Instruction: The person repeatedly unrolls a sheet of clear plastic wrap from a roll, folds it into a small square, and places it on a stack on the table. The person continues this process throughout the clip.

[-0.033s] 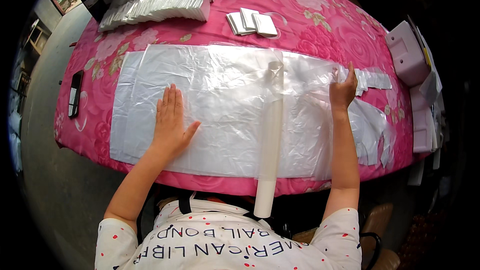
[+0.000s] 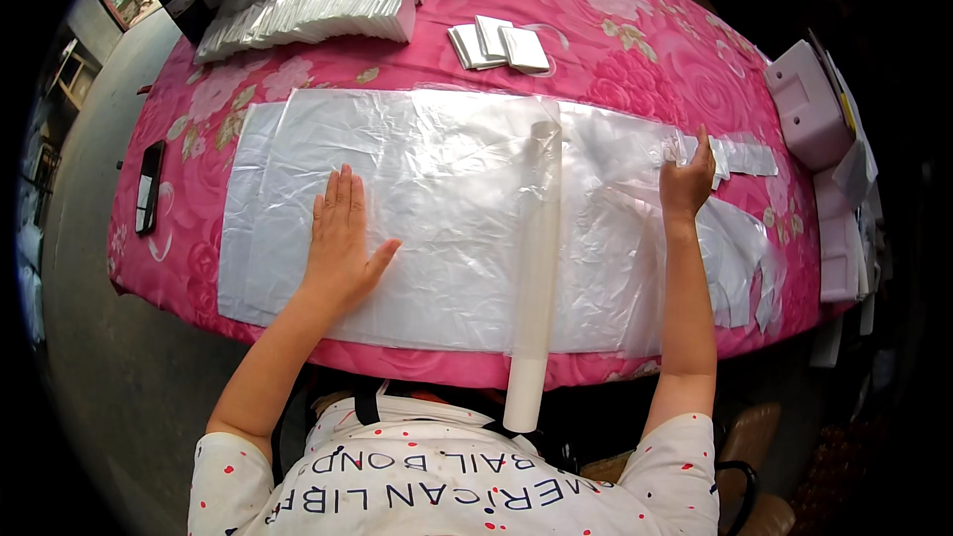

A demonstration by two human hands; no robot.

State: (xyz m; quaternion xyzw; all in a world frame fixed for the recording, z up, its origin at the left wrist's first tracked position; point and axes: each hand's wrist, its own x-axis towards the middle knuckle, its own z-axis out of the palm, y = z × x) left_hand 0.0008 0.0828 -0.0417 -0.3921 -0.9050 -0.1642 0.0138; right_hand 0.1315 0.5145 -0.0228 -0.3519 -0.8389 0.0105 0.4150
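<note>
A stack of thin translucent white plastic bags (image 2: 452, 268) lies spread flat across the table. My left hand (image 2: 342, 233) rests palm down on its left part, fingers stretched out, thumb apart. A long pale tube (image 2: 526, 392) lies from far to near across the stack, right of the middle. Clear film seems to cover most of it, and its near end juts past the table's front edge. At the bags' right end, my right hand (image 2: 687, 184) is closed on the crumpled plastic of a bag, wrist raised. Its fingertips are partly hidden.
A pink flowered cloth (image 2: 655, 69) covers the table. Folded white packets (image 2: 328, 5) stand in long rows at the back left, with several more (image 2: 499, 45) behind the bags. A phone (image 2: 149, 187) lies at the left edge. Pale pink containers (image 2: 809, 104) stand along the right edge.
My right hand has shifted slightly to the right with the plastic it grips. My left hand and the tube stay nearly in place.
</note>
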